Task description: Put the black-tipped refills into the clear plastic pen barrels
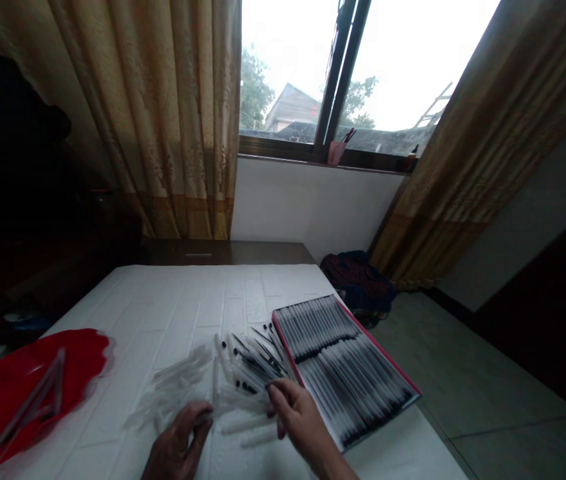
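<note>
The left hand (180, 437) rests low over the white table (213, 293), its fingers curled and the thumb bent in close to the forefinger, right at the near edge of a loose heap of clear tubes (183, 370). The right hand (303, 420) reaches in from the other side, thumb and forefinger drawn nearly together at the tips, the other fingers folded below, with more tubes beside and under them. The picture is dim and smeared around the fingertips, so I cannot tell whether either hand really pinches a tube, and any small marking there is likewise past reading.

Beyond the right hand lie thin dark rods (265, 360), fanned out with their points away from the person, and small black caps (247, 387) are scattered among them. Just beside the right hand, a shallow box (377, 350) with red edges stands slightly askew, filled with two rows of slim black-ended tubes (347, 380) packed side by side.

At the table's left, well apart from the heap, lies a glossy red plastic sheet (7, 373) with long clear strips (57, 380) on it. Farther off, a pink cup (335, 153) holding thin sticks stands on the windowsill (283, 159)
</note>
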A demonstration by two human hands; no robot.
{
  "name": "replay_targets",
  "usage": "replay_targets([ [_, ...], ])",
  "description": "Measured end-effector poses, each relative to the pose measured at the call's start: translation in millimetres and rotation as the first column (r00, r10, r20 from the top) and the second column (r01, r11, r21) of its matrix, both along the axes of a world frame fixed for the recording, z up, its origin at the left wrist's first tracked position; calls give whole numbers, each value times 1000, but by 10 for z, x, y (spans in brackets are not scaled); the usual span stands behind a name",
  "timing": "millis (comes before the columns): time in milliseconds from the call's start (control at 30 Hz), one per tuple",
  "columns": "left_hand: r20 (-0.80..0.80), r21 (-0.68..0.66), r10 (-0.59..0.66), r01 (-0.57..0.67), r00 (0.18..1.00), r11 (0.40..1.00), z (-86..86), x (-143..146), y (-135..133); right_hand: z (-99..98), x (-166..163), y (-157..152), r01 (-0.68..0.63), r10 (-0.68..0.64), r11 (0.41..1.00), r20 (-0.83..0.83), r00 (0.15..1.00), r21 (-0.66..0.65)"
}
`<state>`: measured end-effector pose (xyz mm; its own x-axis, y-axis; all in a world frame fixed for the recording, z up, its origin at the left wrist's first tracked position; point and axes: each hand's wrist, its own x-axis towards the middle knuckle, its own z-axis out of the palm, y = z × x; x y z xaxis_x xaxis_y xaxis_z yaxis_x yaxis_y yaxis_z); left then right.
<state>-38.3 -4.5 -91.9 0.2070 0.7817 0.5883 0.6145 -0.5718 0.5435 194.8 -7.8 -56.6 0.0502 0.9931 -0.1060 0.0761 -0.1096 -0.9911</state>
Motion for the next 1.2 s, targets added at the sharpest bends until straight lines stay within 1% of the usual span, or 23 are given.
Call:
replay_targets([
  [33,-19,40,-23,24,1000,999,17,11,-9,-25,-82,-16,-54,50,998,-102,994,-35],
  [67,-40,72,-42,45,998,996,34,18,-17,-55,-157,-22,-72,59,995,-190,980,-64],
  [133,-72,117,-58,66,996,991,62,18,-21,-119,-272,-8,-39,-5,991,-337,941,-126],
  [200,-103,121,-47,59,994,991,85,8,-11,-165,-336,30,12,-93,982,-429,898,-186],
  [300,-171,31,-38,44,984,999,139,18,11,-180,-379,74,54,-149,976,-473,868,-210],
  [400,-196,-159,-126,95,972,983,214,55,13,-138,-372,64,82,-152,982,-466,872,-167],
  [467,-133,-338,-233,177,963,924,231,21,10,-76,-284,43,58,-107,991,-459,882,-120],
  [500,-73,-430,-259,204,963,879,220,-34,13,-30,-200,38,67,-102,993,-458,883,-93],
  [533,0,-522,-281,239,960,818,197,-116,22,28,-92,42,91,-112,994,-462,880,-68],
  [567,74,-592,-193,198,978,781,167,-218,39,96,31,56,190,-188,981,-472,861,-44],
  [600,127,-655,-79,143,989,742,136,-330,65,171,156,79,307,-280,951,-489,826,-27],
  [633,158,-701,9,106,987,705,113,-435,100,246,268,110,429,-377,903,-511,772,-18],
  [667,168,-724,59,82,984,685,106,-517,144,315,350,147,507,-429,862,-517,741,10],
  [700,158,-715,83,56,984,697,118,-565,194,372,393,185,517,-431,855,-490,758,49],
  [733,139,-682,64,49,988,729,150,-573,247,409,395,222,454,-377,887,-431,820,89],
  [800,44,-575,-49,66,998,815,253,-478,343,413,309,287,300,-254,940,-254,933,163],
  [833,-45,-509,-33,6,998,861,307,-397,380,378,249,311,249,-225,946,-134,965,209],
  [867,-141,-432,14,-74,990,899,351,-310,408,321,199,330,228,-235,938,-2,972,260],
  [900,-223,-342,63,-138,973,930,376,-229,427,249,170,343,201,-251,934,142,958,295],
  [933,-284,-258,94,-170,954,951,379,-162,438,169,167,351,185,-278,928,271,922,322],
  [1033,-400,-77,147,-193,905,978,278,-73,441,-50,266,352,147,-345,916,549,761,372],
  [1133,-460,-21,158,-188,874,982,144,-91,440,-162,365,347,82,-366,911,702,611,404],
  [1200,-487,-2,176,-202,856,979,96,-110,444,-188,370,352,41,-367,907,739,564,420],
])
